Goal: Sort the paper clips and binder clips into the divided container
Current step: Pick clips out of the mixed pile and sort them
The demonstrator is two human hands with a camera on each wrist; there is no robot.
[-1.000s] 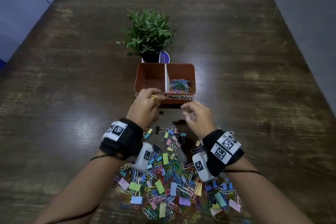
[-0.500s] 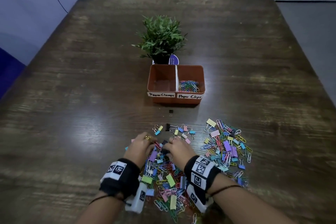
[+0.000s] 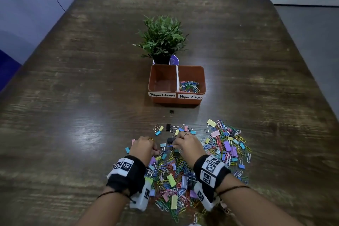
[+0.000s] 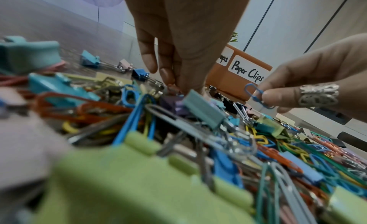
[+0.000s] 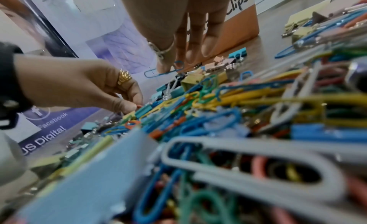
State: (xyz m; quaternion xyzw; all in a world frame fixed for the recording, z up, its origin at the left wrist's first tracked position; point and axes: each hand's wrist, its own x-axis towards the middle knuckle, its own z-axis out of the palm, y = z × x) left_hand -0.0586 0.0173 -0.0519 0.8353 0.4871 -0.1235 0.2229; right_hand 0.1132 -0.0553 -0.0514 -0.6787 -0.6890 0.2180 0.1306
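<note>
Right hand [image 3: 189, 146] fingers [image 4: 272, 97] pinch a blue paper clip [image 4: 256, 94], lifted just above the pile [image 3: 183, 176]. Left hand [image 3: 144, 147] fingers [image 5: 129, 105] are curled down into the pile's left edge, pinching at something small and reddish; can't tell what it is.

Progress, as I judge it: early. The divided container [image 3: 177, 100] sits far of the pile, near the potted plant [image 3: 162, 38]. Its right bay, labelled Paper Clips, holds a small heap of clips [image 3: 189, 86]; the left bay, labelled Paper Clamps, looks empty. Most stock is still on the desk [image 3: 73, 97]: near pile plus a spread to the right, mixed together.

Clips are thin coloured wire loops; binder clips are pastel blocks with wire handles, tangled in.
</note>
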